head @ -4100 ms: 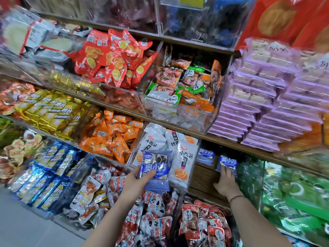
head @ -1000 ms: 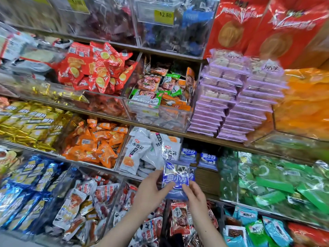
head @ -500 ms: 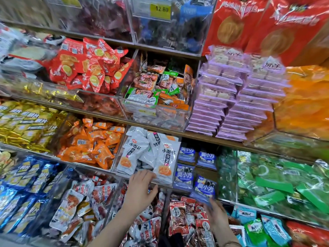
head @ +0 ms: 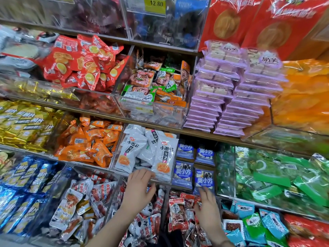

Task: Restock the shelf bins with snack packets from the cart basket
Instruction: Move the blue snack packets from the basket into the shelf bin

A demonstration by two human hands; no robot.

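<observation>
Blue snack packets (head: 183, 172) with white lettering stand in two rows in a shelf bin at centre. A front packet (head: 204, 180) stands upright just above my right hand (head: 207, 209), whose straight fingers reach up to its lower edge and hold nothing. My left hand (head: 139, 188) is spread open in front of the lower rim of the bin of white packets (head: 164, 159), its fingertips at the front edge. The cart basket is out of view.
Clear acrylic bins (head: 153, 113) full of packets crowd every shelf: orange packets (head: 89, 141) left, green ones (head: 277, 175) right, red-and-white ones (head: 178, 213) below my hands. Purple packs (head: 231, 97) are stacked above right. A yellow price tag (head: 155, 4) hangs at top.
One second ago both hands held a blue packet in front of the bin. It now stands in the front row, and both hands have let go; the right hand has risen slightly.
</observation>
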